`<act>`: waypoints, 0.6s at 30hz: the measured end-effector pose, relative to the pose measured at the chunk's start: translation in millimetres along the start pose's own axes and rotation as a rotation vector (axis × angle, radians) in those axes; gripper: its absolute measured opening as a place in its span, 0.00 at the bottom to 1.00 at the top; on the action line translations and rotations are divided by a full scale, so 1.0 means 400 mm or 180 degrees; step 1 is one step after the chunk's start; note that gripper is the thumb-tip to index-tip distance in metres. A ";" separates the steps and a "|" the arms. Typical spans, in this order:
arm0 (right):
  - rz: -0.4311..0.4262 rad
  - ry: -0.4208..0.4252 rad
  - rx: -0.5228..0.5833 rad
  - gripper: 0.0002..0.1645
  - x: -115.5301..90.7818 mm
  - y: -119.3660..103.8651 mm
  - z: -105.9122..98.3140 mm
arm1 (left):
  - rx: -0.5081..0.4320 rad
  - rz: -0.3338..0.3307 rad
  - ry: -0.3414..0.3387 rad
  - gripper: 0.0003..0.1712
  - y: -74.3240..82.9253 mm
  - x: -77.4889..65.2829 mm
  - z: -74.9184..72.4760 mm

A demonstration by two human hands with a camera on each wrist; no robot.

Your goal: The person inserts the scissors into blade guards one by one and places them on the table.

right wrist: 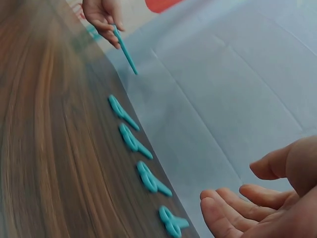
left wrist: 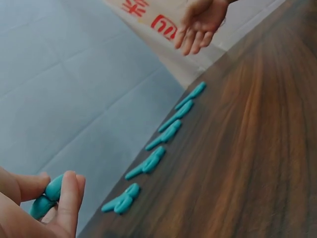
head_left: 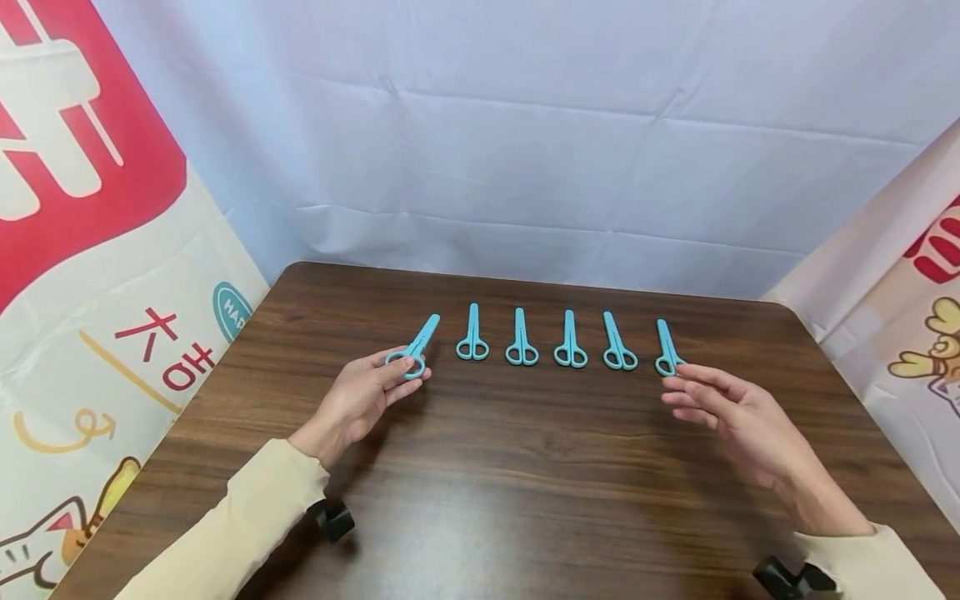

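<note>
My left hand (head_left: pixel 362 398) pinches a pair of light blue scissors (head_left: pixel 422 340) by its handle loops, between thumb and fingers. These scissors are raised off the table, blades pointing away and slightly right; the right wrist view shows the raised blade (right wrist: pixel 128 55). Several matching scissors (head_left: pixel 521 337) lie in a row on the brown table (head_left: pixel 480 467), loops toward me. My right hand (head_left: pixel 738 417) hovers above the table with fingers extended and nothing in its grasp. In the head view its fingertips overlap the loops of the rightmost scissors (head_left: pixel 665 342).
A white cloth (head_left: pixel 525 167) hangs behind the table's far edge. Printed cloths with red and yellow drawings stand at the left (head_left: pixel 135 250) and right (head_left: pixel 922 308). Black straps or mounts (head_left: pixel 332 520) sit at both wrists.
</note>
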State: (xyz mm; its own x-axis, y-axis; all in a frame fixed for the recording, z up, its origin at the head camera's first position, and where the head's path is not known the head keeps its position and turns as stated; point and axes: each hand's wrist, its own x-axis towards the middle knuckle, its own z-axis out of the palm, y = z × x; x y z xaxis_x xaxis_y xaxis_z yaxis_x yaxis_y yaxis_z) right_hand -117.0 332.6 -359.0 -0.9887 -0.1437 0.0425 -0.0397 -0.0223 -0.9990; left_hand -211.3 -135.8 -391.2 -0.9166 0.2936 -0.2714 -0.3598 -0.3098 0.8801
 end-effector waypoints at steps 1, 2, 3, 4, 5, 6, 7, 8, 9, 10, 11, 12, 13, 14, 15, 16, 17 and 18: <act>0.0002 0.0018 0.0018 0.18 -0.004 0.001 -0.012 | -0.0006 -0.0008 0.0002 0.27 0.002 0.007 -0.002; 0.0001 0.0038 0.0036 0.19 -0.009 0.002 -0.023 | -0.0017 -0.0019 0.0007 0.27 0.003 0.014 -0.003; -0.0002 0.0056 0.0059 0.19 -0.013 0.002 -0.035 | -0.0044 -0.0032 0.0012 0.27 0.005 0.022 -0.004; -0.0006 0.0074 0.0069 0.19 -0.016 0.001 -0.046 | -0.0066 -0.0047 0.0011 0.27 0.007 0.029 -0.005; -0.0010 0.0088 0.0080 0.20 -0.020 0.001 -0.058 | -0.0079 -0.0056 0.0011 0.27 0.009 0.037 -0.006; -0.0013 0.0104 0.0092 0.20 -0.023 0.000 -0.069 | -0.0092 -0.0067 0.0013 0.27 0.010 0.044 -0.006; -0.0011 0.0121 0.0074 0.21 -0.027 -0.001 -0.080 | -0.0100 -0.0079 0.0025 0.27 0.011 0.051 -0.006; -0.0002 0.0138 0.0046 0.21 -0.030 -0.001 -0.090 | -0.0110 -0.0094 0.0030 0.27 0.011 0.058 -0.006; 0.0020 0.0158 0.0004 0.20 -0.033 0.000 -0.101 | -0.0114 -0.0106 0.0030 0.27 0.012 0.065 -0.006; 0.0044 0.0186 -0.0046 0.20 -0.037 0.001 -0.112 | -0.0109 -0.0117 0.0024 0.27 0.011 0.071 -0.006; 0.0064 0.0212 -0.0093 0.19 -0.040 0.003 -0.122 | -0.0107 -0.0131 0.0026 0.27 0.010 0.077 -0.006; 0.0079 0.0235 -0.0139 0.19 -0.043 0.005 -0.132 | -0.0106 -0.0144 0.0029 0.28 0.008 0.084 -0.006; 0.0099 0.0264 -0.0194 0.18 -0.046 0.008 -0.140 | -0.0093 -0.0157 0.0038 0.28 0.007 0.090 -0.007; 0.0122 0.0281 -0.0238 0.18 -0.048 0.010 -0.150 | -0.0081 -0.0164 0.0039 0.28 0.007 0.096 -0.007; 0.0141 0.0318 -0.0305 0.18 -0.051 0.011 -0.158 | -0.0066 -0.0170 0.0052 0.27 0.006 0.102 -0.006; 0.0146 0.0353 -0.0390 0.17 -0.053 0.012 -0.166 | -0.0069 -0.0182 0.0069 0.27 0.005 0.109 -0.006; 0.0154 0.0388 -0.0531 0.17 -0.055 0.013 -0.173 | -0.0061 -0.0194 0.0090 0.27 0.005 0.116 -0.006; 0.0164 0.0424 -0.0745 0.16 -0.057 0.012 -0.179 | -0.0047 -0.0202 0.0110 0.26 0.006 0.122 -0.005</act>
State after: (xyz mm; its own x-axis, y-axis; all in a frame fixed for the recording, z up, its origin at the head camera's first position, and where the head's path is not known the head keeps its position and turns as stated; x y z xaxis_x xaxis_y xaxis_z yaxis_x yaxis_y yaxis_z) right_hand -104.9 406.8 -365.9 -1.0000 -0.0069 0.0046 -0.0059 0.2131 -0.9770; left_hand -257.2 -124.2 -403.1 -0.8973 0.2816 -0.3400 -0.4197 -0.3051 0.8549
